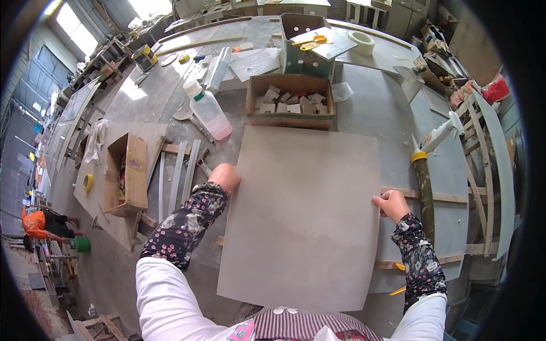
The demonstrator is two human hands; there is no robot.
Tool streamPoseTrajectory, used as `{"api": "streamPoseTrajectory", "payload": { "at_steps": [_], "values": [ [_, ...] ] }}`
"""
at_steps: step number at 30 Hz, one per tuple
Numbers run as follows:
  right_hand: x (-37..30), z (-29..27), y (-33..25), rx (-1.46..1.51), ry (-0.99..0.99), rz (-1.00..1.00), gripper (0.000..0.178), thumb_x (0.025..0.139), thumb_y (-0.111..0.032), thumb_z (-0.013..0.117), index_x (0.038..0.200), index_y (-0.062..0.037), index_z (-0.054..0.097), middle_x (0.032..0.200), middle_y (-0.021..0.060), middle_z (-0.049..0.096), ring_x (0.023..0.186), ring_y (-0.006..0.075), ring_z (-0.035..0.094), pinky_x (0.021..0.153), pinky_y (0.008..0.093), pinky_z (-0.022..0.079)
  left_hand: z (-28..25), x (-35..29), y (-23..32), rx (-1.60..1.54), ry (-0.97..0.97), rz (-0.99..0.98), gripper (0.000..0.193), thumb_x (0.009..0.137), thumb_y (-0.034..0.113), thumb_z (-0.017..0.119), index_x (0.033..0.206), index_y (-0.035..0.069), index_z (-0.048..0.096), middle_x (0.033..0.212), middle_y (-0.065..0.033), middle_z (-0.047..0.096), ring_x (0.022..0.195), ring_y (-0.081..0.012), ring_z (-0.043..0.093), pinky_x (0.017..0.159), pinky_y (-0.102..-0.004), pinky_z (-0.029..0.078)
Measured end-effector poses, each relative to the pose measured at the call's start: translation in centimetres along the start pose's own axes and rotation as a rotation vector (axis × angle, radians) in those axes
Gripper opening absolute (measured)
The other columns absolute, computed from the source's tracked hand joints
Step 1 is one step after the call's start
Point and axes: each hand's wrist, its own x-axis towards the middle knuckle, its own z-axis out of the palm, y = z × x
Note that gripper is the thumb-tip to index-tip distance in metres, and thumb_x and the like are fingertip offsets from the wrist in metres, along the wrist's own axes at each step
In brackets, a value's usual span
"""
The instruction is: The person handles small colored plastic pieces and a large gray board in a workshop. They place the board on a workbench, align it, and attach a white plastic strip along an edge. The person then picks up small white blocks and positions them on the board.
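A large grey panel (301,227) is held in the centre, its right edge pinched in the nearly closed right hand (392,206). Its left edge is met by the left hand (225,177) — fingers hidden, grip impossible to tell. Beyond, a cardboard box (290,120) (filled with pale blocks (293,108)) is flanked by a bottle (211,116).

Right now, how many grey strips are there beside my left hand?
3, side by side: left strip, middle strip, right strip, all left of your left hand. Others may be hidden.
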Motion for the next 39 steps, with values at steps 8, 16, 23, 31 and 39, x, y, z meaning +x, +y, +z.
{"api": "streamPoseTrajectory", "payload": {
  "at_steps": [8, 16, 23, 31, 39],
  "values": [
    [1.7, -0.7, 1.7, -0.157, -0.024, -0.002, 0.041, 0.082, -0.034, 0.063, 0.067, 0.0037, 0.067, 0.055, 0.0104, 0.063, 0.051, 0.0183, 0.062, 0.058, 0.0312, 0.051, 2.2, 1.1, 1.5, -0.417, -0.056, -0.213, 0.025, 0.080, 0.014, 0.065, 0.090, -0.008, 0.062, 0.078, -0.0117, 0.059, 0.069, -0.0215, 0.061, 0.060, -0.0353, 0.052],
    [1.9, -0.9, 2.4, -0.118, 0.018, -0.012, 0.041, 0.079, -0.035, 0.064, 0.061, 0.0013, 0.067, 0.052, 0.0105, 0.062, 0.050, 0.0198, 0.062, 0.058, 0.0321, 0.051, 2.7, 0.5, 3.0, -0.356, -0.019, -0.238, 0.029, 0.076, 0.018, 0.068, 0.090, -0.006, 0.061, 0.074, -0.0102, 0.055, 0.066, -0.0212, 0.056, 0.058, -0.0368, 0.049],
    [0.8, -0.9, 2.2, -0.180, 0.038, -0.015, 0.041, 0.078, -0.036, 0.064, 0.062, 0.0013, 0.068, 0.052, 0.0107, 0.062, 0.050, 0.0205, 0.062, 0.059, 0.0327, 0.051, 3.2, 1.5, 0.7, -0.098, -0.084, -0.036, 0.032, 0.075, 0.020, 0.067, 0.091, -0.007, 0.063, 0.078, -0.0154, 0.062, 0.069, -0.0273, 0.065, 0.060, -0.0395, 0.053],
    [1.4, -0.7, 2.0, -0.203, 0.030, -0.001, 0.041, 0.078, -0.036, 0.063, 0.062, 0.0012, 0.068, 0.053, 0.0102, 0.063, 0.051, 0.0208, 0.062, 0.060, 0.0333, 0.051, 4.3, 2.6, 0.2, -0.224, 0.060, -0.120, 0.032, 0.075, 0.020, 0.066, 0.087, -0.009, 0.064, 0.079, -0.0170, 0.064, 0.069, -0.0275, 0.066, 0.058, -0.0415, 0.054],
    [4.1, -1.9, 2.4, -0.255, 0.156, -0.127, 0.038, 0.079, -0.035, 0.066, 0.076, 0.0031, 0.070, 0.066, 0.0157, 0.067, 0.058, 0.0231, 0.066, 0.064, 0.0351, 0.052, 1.3, 7.2, -0.2, -0.034, 0.141, 0.060, 0.032, 0.074, 0.025, 0.063, 0.077, -0.006, 0.068, 0.073, -0.0234, 0.067, 0.067, -0.0322, 0.068, 0.063, -0.0395, 0.054]
  ]
}}
